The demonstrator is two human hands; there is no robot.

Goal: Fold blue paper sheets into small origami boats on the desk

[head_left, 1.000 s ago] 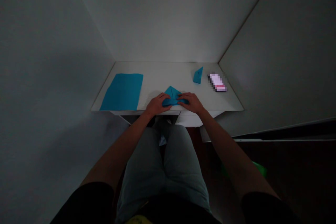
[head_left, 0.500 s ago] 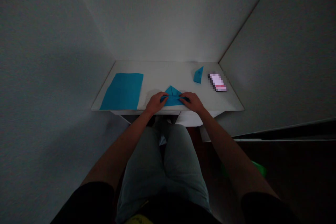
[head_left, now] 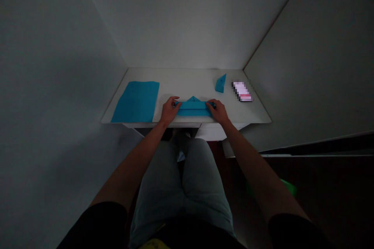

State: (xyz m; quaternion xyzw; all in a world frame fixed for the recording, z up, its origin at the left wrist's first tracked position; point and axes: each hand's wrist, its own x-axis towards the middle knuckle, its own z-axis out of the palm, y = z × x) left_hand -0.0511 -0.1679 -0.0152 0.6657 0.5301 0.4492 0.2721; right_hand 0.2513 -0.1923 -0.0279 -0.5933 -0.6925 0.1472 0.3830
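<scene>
A blue folded paper (head_left: pixel 193 109) lies near the front edge of the white table, with a long flat strip across it and a small peak showing at its back. My left hand (head_left: pixel 169 110) pinches its left end between thumb and fingers. At the right end, my right hand (head_left: pixel 219 111) grips the paper the same way. Both fingertips are partly hidden by the paper.
The white table (head_left: pixel 181 79) has walls behind it and on the right. A large blue sheet (head_left: pixel 136 102) lies at its left. A small folded blue piece (head_left: pixel 220 83) and a phone (head_left: pixel 242 91) with a blurred screen lie at the right.
My hands have moved apart to the paper's two ends. A wide strip now lies across the paper and covers most of the peak that showed before.
</scene>
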